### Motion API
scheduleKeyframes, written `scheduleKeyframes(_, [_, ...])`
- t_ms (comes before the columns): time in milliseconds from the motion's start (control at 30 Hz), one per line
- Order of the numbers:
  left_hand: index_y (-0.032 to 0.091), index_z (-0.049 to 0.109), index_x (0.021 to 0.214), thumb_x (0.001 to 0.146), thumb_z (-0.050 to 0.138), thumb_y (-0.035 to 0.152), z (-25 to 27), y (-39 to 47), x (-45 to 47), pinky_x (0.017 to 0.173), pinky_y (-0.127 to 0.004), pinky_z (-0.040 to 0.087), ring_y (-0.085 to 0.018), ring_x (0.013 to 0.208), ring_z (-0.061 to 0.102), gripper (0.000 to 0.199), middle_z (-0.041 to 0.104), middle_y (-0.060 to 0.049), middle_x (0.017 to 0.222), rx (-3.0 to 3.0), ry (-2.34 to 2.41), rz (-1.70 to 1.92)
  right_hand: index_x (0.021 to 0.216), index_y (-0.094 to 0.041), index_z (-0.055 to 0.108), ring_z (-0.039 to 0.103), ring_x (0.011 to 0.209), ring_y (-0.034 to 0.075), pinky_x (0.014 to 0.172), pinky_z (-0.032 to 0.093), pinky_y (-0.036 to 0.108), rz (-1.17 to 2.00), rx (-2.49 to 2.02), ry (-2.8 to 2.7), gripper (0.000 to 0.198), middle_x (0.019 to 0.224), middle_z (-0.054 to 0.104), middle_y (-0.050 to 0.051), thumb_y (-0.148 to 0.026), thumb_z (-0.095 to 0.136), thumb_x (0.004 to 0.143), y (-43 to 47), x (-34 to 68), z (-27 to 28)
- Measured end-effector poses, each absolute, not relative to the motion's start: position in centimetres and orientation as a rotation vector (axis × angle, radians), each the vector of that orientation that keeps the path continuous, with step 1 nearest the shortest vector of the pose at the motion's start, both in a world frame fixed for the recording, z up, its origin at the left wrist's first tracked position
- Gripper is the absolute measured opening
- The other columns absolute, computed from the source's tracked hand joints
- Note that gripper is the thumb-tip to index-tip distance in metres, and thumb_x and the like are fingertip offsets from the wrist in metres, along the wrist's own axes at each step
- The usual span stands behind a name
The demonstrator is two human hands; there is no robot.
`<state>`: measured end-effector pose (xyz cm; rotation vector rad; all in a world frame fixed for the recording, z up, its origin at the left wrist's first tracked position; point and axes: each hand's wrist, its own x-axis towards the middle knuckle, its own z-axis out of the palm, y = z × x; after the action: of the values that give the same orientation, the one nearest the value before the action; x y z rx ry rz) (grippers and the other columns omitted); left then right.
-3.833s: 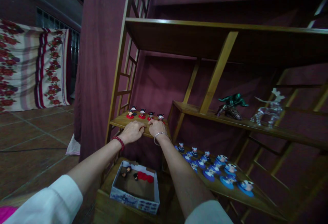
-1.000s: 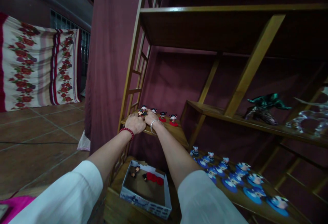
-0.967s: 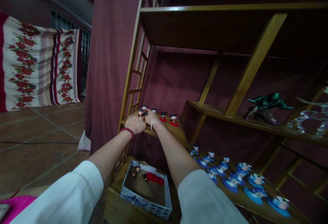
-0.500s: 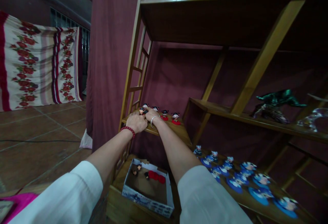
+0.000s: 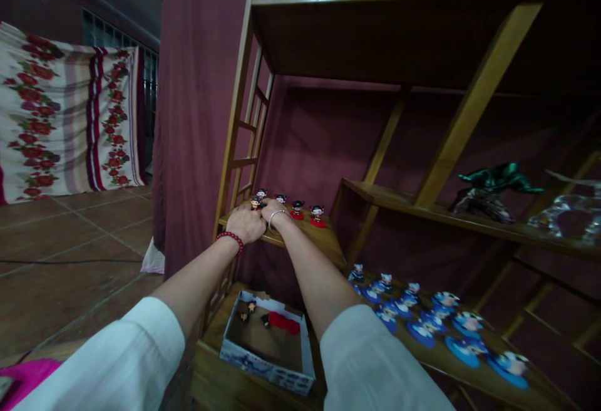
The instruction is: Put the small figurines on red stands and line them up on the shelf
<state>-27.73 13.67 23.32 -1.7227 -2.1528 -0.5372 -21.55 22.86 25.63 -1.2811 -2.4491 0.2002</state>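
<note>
At the left end of the small wooden shelf (image 5: 328,245), both hands meet around a small black-haired doll figurine (image 5: 256,203). My left hand (image 5: 248,223), with a red bead bracelet at the wrist, is closed on it from the front left, its fingertips mostly hidden. From the right, my right hand (image 5: 272,209), wearing a silver bangle, pinches at the same figurine. Behind them stands another doll figurine (image 5: 261,193). To the right are more dolls, including a figurine on a red base (image 5: 297,209) and another red-based figurine (image 5: 317,215).
Below stands an open cardboard box (image 5: 263,364) with small doll pieces and red bases (image 5: 284,322). Several blue-based figurines (image 5: 425,329) fill the lower right shelf. A green ornament (image 5: 498,182) and a clear glass ornament (image 5: 568,210) sit higher. A lattice side frame (image 5: 241,148) borders the left.
The whole view has shifted slightly, so everything appears a little further left. Both hands stay together at the same figurine, with hardly any movement against the shelf.
</note>
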Motion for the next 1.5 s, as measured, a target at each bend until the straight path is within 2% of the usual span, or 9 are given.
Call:
scheduleKeyframes(267, [0.024, 0.060, 0.102, 0.081, 0.030, 0.034, 23.4, 13.4, -27.8, 0.082, -0.033, 0.038, -0.022, 0.096, 0.052, 0.038, 0.058, -0.007, 0.105, -1.733, -2.112, -0.528, 0.112, -0.019, 0.055, 0.055, 0.100, 0.018, 0.079, 0.042, 0.023, 0.178, -1.234, -2.441, 0.041, 0.111, 0.060, 0.006, -0.016, 0.045, 0.073, 21.0, -19.5, 25.4])
scheduleKeyframes(400, [0.023, 0.062, 0.096, 0.081, 0.030, 0.033, 23.3, 13.5, -27.8, 0.079, -0.033, 0.040, -0.022, 0.093, 0.053, 0.037, 0.059, -0.008, 0.100, -1.713, -2.122, -0.526, 0.106, -0.020, 0.059, 0.055, 0.101, 0.020, 0.082, 0.040, 0.025, 0.001, -1.277, -2.481, 0.038, 0.108, 0.061, 0.007, -0.014, 0.044, 0.072, 19.5, -17.5, 25.3])
scheduleKeyframes(567, [0.022, 0.061, 0.097, 0.081, 0.033, 0.032, 23.2, 13.6, -27.8, 0.083, -0.034, 0.038, -0.022, 0.098, 0.051, 0.034, 0.061, -0.008, 0.099, -1.756, -2.120, -0.552, 0.101, -0.017, 0.060, 0.054, 0.100, 0.022, 0.086, 0.038, 0.033, -0.207, -1.240, -2.609, 0.036, 0.107, 0.061, 0.010, -0.026, 0.030, 0.083, 18.3, -16.0, 24.9])
scheduleKeyframes(733, [0.023, 0.061, 0.096, 0.081, 0.035, 0.032, 23.2, 13.7, -28.0, 0.088, -0.035, 0.035, -0.021, 0.102, 0.049, 0.031, 0.061, -0.006, 0.102, -1.816, -2.104, -0.582, 0.111, -0.013, 0.052, 0.046, 0.111, 0.022, 0.090, 0.035, 0.034, -0.128, -1.263, -2.666, 0.044, 0.120, 0.051, 0.012, -0.034, 0.022, 0.086, 18.7, -16.3, 24.4])
scheduleKeyframes(1067, [0.024, 0.060, 0.098, 0.081, 0.034, 0.032, 23.2, 13.7, -28.0, 0.087, -0.035, 0.036, -0.021, 0.103, 0.049, 0.032, 0.060, -0.006, 0.103, -1.804, -2.103, -0.566, 0.124, -0.010, 0.040, 0.032, 0.123, 0.026, 0.097, 0.028, 0.041, -0.012, -1.367, -2.657, 0.054, 0.132, 0.037, 0.015, -0.040, 0.016, 0.086, 19.3, -17.1, 24.5])
scheduleKeyframes(1267, [0.024, 0.059, 0.101, 0.082, 0.033, 0.033, 23.4, 13.6, -27.8, 0.085, -0.035, 0.037, -0.021, 0.099, 0.051, 0.034, 0.059, -0.007, 0.105, -1.776, -2.136, -0.547, 0.123, -0.010, 0.042, 0.034, 0.121, 0.027, 0.095, 0.029, 0.042, -0.006, -1.386, -2.642, 0.055, 0.132, 0.037, 0.015, -0.042, 0.017, 0.086, 19.2, -17.2, 24.8])
scheduleKeyframes(1500, [0.024, 0.058, 0.103, 0.082, 0.032, 0.033, 23.2, 13.6, -27.9, 0.089, -0.035, 0.035, -0.021, 0.104, 0.048, 0.034, 0.060, -0.006, 0.105, -1.804, -2.113, -0.558, 0.122, -0.012, 0.043, 0.035, 0.120, 0.025, 0.096, 0.029, 0.040, -0.013, -1.376, -2.642, 0.054, 0.130, 0.040, 0.013, -0.042, 0.018, 0.086, 19.3, -17.2, 24.7])
